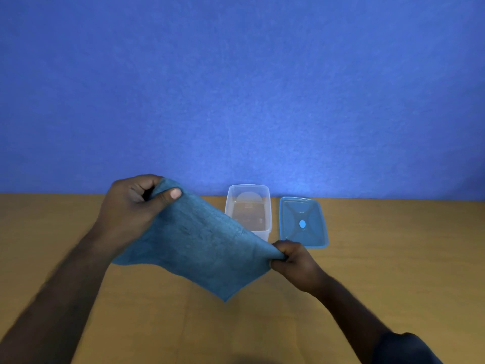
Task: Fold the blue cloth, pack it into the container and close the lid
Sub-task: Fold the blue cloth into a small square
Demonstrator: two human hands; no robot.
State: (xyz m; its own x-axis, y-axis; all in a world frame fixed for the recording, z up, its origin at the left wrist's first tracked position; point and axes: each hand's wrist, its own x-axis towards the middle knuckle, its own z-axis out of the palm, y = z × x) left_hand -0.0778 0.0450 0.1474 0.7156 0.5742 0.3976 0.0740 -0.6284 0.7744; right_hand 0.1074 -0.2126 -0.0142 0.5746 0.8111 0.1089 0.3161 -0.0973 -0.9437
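Note:
The blue cloth (202, 248) is stretched in the air above the table, slanting from upper left to lower right, with one corner hanging down in the middle. My left hand (131, 206) pinches its upper left corner, raised high. My right hand (294, 261) grips the opposite corner, lower and nearer the table. Behind the cloth stands the clear plastic container (262, 203), open and empty, its near left part hidden by the cloth. The blue lid (303, 222) lies flat on the table just right of the container.
The wooden table (393, 271) runs across the lower half of the view. A blue wall (236, 88) rises right behind the container and lid.

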